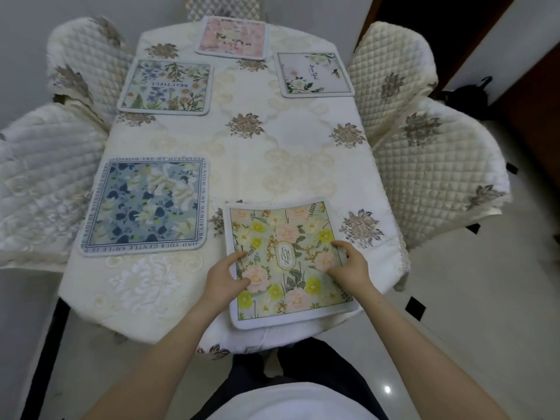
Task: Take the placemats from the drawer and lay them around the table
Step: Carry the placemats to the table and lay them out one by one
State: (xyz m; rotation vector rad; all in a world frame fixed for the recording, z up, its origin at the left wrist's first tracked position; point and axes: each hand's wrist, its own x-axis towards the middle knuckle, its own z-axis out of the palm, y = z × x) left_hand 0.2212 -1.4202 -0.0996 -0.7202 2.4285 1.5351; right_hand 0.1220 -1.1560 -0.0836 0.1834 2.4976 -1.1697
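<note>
1. Cream embroidered cloth covers the table (242,165), which fills the middle of the frame; quilted chair covers (403,95) ring it at left, right and top, and the leftmost one is blurred.
2. Pale tiled floor shows at lower left and right, and a dark doorway is cut off at the upper right corner.
3. No drawer can be made out anywhere in view.
4. Five placemats lie on the cloth, well apart from one another.
5. At the top edge sits the pink placemat (231,37), its print too blurred to read.
6. Right of it lies the white-flower placemat (313,74), with script too small to make out.
7. In the upper left lies the "BEAUTIFUL" placemat (165,85), its word upside down.
8. At middle left lies the blue placemat (145,204), bordered with lettering.
9. In the lower centre, at the near table edge, lies the "GARDEN" placemat (288,262), slightly skewed.
10. On its left border, the left hand (225,275) pinches the edge, thumb on top, the other fingers hidden.
11. On its right part, the right hand (348,265) rests with curled fingers; whether it grasps the mat cannot be told.
</note>
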